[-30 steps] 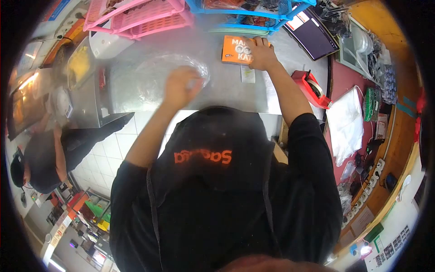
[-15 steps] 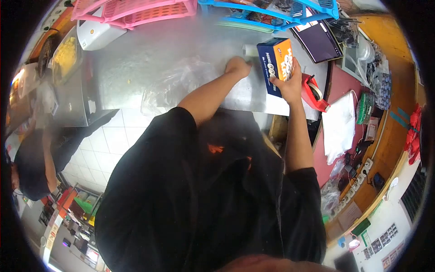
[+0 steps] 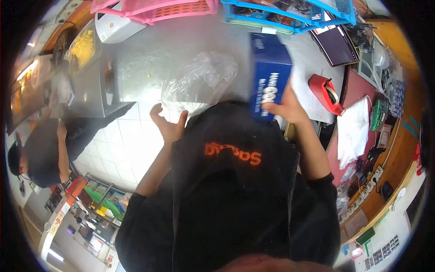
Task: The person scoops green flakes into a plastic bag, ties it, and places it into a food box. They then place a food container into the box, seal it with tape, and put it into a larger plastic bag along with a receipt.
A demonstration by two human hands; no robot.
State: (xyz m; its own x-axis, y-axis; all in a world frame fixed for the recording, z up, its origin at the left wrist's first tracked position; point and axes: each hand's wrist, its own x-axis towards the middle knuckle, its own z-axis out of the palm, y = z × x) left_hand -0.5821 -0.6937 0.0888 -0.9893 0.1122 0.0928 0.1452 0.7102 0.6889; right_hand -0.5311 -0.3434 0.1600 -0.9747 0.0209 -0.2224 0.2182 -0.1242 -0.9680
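My right hand (image 3: 284, 108) grips a blue carton (image 3: 269, 76) with white lettering, held upright and tilted over the near edge of the steel counter (image 3: 149, 59). My left hand (image 3: 167, 124) is at the counter's edge with fingers spread, holding the near edge of a clear plastic bag (image 3: 201, 81). The bag lies crumpled on the counter, just left of the carton. My dark apron with orange lettering fills the lower middle of the view.
A pink basket (image 3: 158, 9) and a blue basket (image 3: 290, 13) stand at the counter's back. A red tape dispenser (image 3: 327, 94) sits to the right, beside a dark screen (image 3: 337, 45) and white bags (image 3: 355, 129). Another person (image 3: 45, 149) works at the left.
My right hand has lifted the carton off the counter and brought it nearer, turning its blue side up. My left hand has pulled the plastic bag back to the counter's near edge.
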